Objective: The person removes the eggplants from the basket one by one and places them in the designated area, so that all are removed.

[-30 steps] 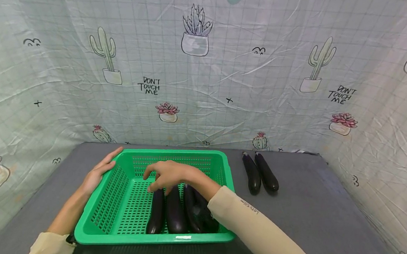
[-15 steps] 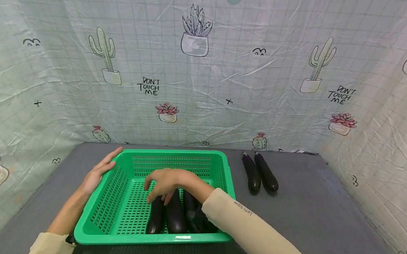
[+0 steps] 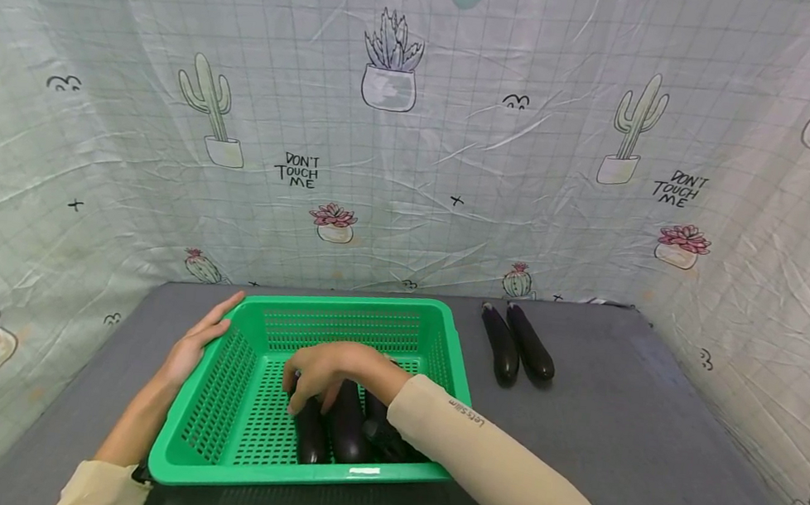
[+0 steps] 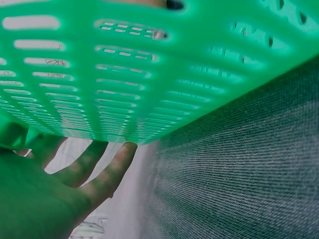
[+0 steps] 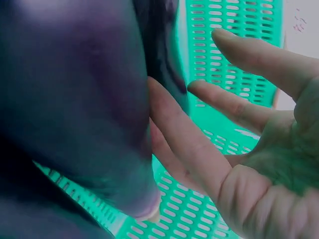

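Note:
A green plastic basket (image 3: 232, 479) holds several dark purple eggplants, side by side in its right part. My left hand (image 3: 189, 353) rests along the basket's left side, fingers extended; the left wrist view shows this hand (image 4: 55, 194) against the slotted outer wall. Inside the basket, my right hand (image 3: 320, 372) reaches down over the upper end of the leftmost eggplant (image 3: 311, 438). In the right wrist view the right hand's fingers (image 5: 189, 144) are spread and fairly straight, their tips right at the eggplants. Another eggplant (image 3: 348, 434) lies just right of it; the others are partly hidden under my right forearm.
Two more eggplants, a left one (image 3: 501, 348) and a right one (image 3: 531, 344), lie on the grey table cloth (image 3: 638, 446) beyond the basket's right side. A printed curtain (image 3: 417, 146) with cactus drawings closes off the back and both sides.
My right hand has lowered toward the eggplants, its forearm shifting left. The leftmost eggplant has tilted slightly, its upper end leaning left. My left hand and the basket stay where they were.

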Demonstrator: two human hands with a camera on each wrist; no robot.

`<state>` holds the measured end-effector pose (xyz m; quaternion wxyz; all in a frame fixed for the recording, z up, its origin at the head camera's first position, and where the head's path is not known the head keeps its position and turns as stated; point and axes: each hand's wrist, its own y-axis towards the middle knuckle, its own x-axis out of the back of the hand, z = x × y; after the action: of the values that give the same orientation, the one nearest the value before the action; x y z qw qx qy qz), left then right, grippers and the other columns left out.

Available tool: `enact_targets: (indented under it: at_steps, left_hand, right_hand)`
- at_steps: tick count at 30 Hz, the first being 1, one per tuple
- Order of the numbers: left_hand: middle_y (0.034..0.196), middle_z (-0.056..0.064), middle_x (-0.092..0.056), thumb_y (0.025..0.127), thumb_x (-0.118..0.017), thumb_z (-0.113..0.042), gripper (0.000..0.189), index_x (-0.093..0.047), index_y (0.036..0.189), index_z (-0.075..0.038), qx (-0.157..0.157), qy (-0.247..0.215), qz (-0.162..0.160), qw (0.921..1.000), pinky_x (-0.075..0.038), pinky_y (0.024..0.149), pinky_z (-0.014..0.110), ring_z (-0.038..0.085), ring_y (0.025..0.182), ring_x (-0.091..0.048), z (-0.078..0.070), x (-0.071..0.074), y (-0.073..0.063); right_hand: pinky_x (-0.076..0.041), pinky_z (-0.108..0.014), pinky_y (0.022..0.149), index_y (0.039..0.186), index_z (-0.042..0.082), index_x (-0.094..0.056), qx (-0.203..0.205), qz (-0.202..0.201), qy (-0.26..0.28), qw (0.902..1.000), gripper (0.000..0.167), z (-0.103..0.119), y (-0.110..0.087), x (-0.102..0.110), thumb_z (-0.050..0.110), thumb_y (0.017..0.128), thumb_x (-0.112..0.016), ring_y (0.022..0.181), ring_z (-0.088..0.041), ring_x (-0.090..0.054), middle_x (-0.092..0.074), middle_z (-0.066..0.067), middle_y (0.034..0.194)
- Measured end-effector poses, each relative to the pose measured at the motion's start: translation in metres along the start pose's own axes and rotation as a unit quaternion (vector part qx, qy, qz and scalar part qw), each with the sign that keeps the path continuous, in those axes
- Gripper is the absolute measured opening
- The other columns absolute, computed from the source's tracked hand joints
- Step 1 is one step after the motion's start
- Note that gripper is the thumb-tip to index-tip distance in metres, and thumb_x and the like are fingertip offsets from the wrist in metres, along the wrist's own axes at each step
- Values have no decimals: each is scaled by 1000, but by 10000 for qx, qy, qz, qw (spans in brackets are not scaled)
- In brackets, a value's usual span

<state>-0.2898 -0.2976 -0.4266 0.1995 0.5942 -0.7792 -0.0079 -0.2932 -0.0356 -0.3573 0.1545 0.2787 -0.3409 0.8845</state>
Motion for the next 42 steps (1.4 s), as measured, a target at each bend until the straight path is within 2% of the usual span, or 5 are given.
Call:
enact_targets:
  at_steps: [8, 14, 23, 30, 42]
  left_hand:
    - [170, 31, 0, 114, -30, -17, 58, -12, 162, 8, -3, -39, -30, 10000, 3, 118, 75, 52, 154, 10, 0, -2, -2]
    - [171, 30, 2, 115, -29, -20, 58, -11, 163, 6, 58, -48, 19, 10000, -17, 123, 28, 52, 155, 9, 0, -3, -5]
    - [170, 31, 1, 114, -30, -20, 58, -12, 163, 7, 54, -92, -3, 9999, 2, 119, 73, 51, 155, 10, 0, -4, -4]
    - [174, 17, -6, 115, -27, -21, 58, -8, 165, 3, -78, -409, 150, 9990, -35, 105, 8, -7, 145, -35, 2, -4, -8]
    - [173, 25, 3, 116, -25, -20, 58, -4, 165, 3, -90, -513, 254, 9983, -39, 102, 8, -21, 130, -40, 4, -4, -8]
  right_hand:
    - [-61, -25, 77, 146, 12, -57, 22, 135, -415, 9990, 50, 3, 7, -10, 21, 99, -72, 112, -9, -63, -52, -2, 152]
    - [-60, -25, 76, 143, 20, -60, 25, 83, -927, 9957, 49, 5, 12, -17, 24, 97, -75, 109, -7, -61, -53, 3, 150]
    - [-61, -27, 73, 141, 24, -61, -34, 80, -824, 9966, 50, 1, 17, -21, 23, 94, -78, 116, -8, -60, -45, 6, 158]
    - [-61, -28, 74, 138, 24, -63, -25, 132, -242, 9996, 50, -3, 16, -19, 18, 91, -81, 122, -11, -60, -38, 5, 163]
    - [-63, -36, 77, 137, 15, -62, 293, 177, 761, 9965, 51, -8, 8, -8, 8, 89, -81, 102, -13, -63, -39, 1, 159]
